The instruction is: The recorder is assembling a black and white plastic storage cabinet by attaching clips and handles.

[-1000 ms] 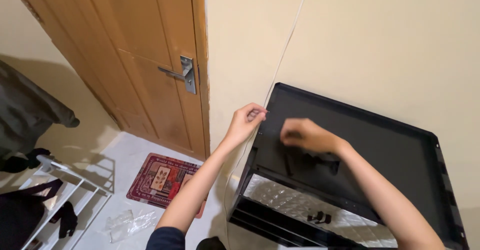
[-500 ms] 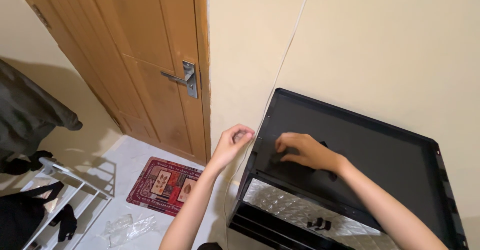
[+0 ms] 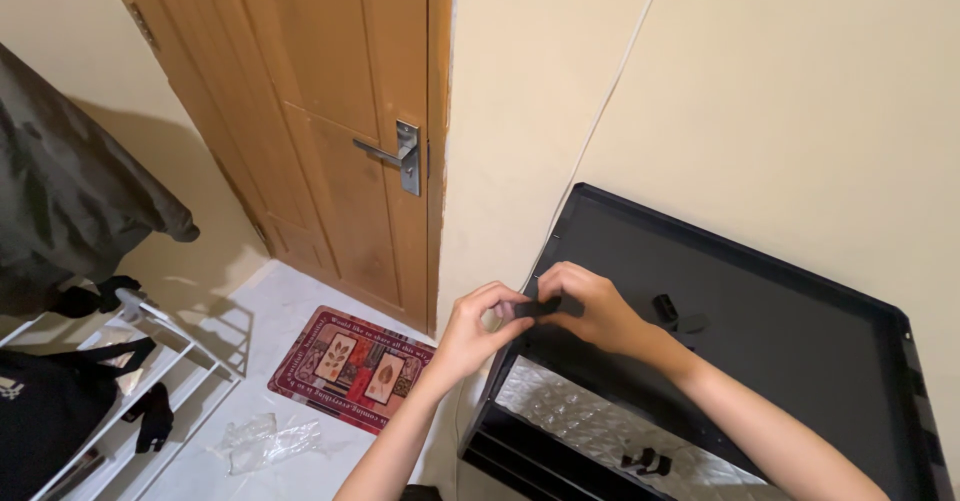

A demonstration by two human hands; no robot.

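Observation:
My left hand (image 3: pixel 472 327) and my right hand (image 3: pixel 584 303) meet over the left edge of a black shelf unit's flat top (image 3: pixel 780 331). Between the fingertips of both hands sits a small black part (image 3: pixel 538 308); each hand pinches one end of it. Two more small black pieces (image 3: pixel 678 313) lie on the top, just right of my right wrist. Lower down, a shelf lined with shiny bubble wrap (image 3: pixel 590 419) carries a few tiny black parts (image 3: pixel 645 461).
A wooden door (image 3: pixel 330 131) with a metal lever handle (image 3: pixel 392 153) stands to the left. On the white floor lie a red patterned mat (image 3: pixel 350 366) and a crumpled clear plastic bag (image 3: pixel 265 439). A white rack (image 3: pixel 130 381) with dark clothes stands at far left. A white cable (image 3: pixel 600 111) runs down the wall.
My left hand has come down from the shelf's back corner to join my right hand. Both hands now hold the small black part at the left edge. The view has tilted upward.

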